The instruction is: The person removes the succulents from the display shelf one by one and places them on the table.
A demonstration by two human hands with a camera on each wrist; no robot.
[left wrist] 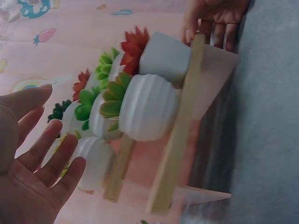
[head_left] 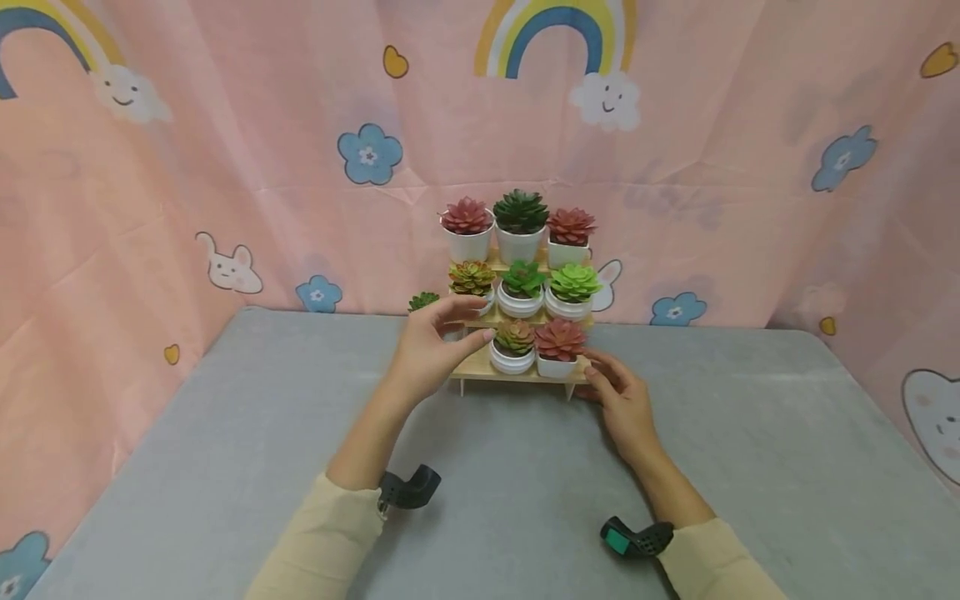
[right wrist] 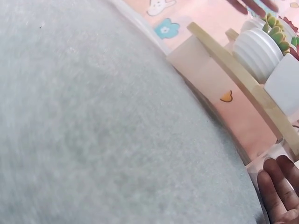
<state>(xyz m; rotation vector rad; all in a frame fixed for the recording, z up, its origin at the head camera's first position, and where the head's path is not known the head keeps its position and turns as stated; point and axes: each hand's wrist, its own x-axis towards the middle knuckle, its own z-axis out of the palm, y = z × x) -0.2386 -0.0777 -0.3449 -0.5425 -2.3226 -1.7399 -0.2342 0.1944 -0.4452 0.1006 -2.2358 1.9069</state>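
A three-tier wooden stand (head_left: 480,367) bears several potted artificial succulents in white pots. On its bottom shelf are a green-and-reddish succulent (head_left: 515,337) and, beside it, a red succulent (head_left: 560,340); to their left the shelf is bare. My left hand (head_left: 429,346) hovers by the left side of the stand, fingers spread and thumb apart, holding nothing. Close to its fingertips is a yellow-red succulent (head_left: 472,277) on the middle shelf. My right hand (head_left: 624,404) grips the right end of the bottom shelf, with fingers above and below the board (left wrist: 180,126).
Another green succulent (head_left: 423,301) shows behind my left hand, its pot hidden. On the top shelf stand a dark green succulent (head_left: 521,212) and two red ones. A pink printed curtain (head_left: 300,192) hangs behind the grey tabletop (head_left: 285,433).
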